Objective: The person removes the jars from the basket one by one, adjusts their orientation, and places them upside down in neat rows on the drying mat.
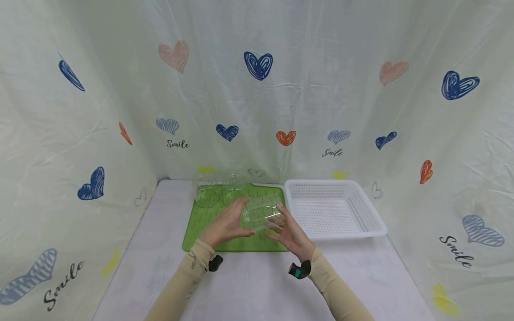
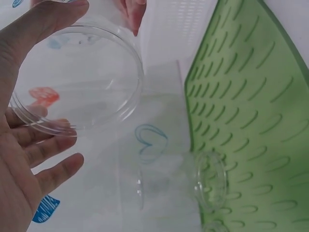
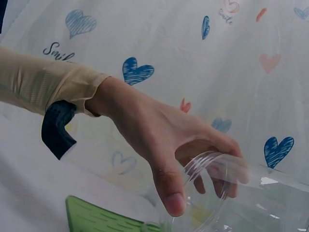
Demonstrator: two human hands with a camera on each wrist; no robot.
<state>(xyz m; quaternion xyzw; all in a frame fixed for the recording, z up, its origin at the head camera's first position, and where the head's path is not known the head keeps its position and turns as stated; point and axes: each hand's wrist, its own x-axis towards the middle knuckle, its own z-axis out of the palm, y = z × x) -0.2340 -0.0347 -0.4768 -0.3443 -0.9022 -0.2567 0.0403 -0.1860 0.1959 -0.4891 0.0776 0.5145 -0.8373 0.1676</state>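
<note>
A clear plastic jar [image 1: 262, 211] lies tilted on its side in the air between both hands, above a green drying mat [image 1: 194, 238]. My left hand [image 1: 230, 223] grips its threaded mouth end [image 3: 198, 166], thumb on one side and fingers on the other. At the opposite end, my right hand [image 1: 295, 234] holds the jar with the thumb above and fingers below. In the left wrist view only a few right fingers [image 2: 133, 12] show. Two more clear jars, one of them at the left [image 1: 206, 196], stand on the mat's back left part.
A white perforated plastic basket [image 1: 377, 225] sits right of the mat on the white table [image 1: 257, 290]. A curtain [image 1: 301, 102] printed with hearts hangs behind and along both sides. Dark bands with small devices [image 1: 300, 270] are on both wrists.
</note>
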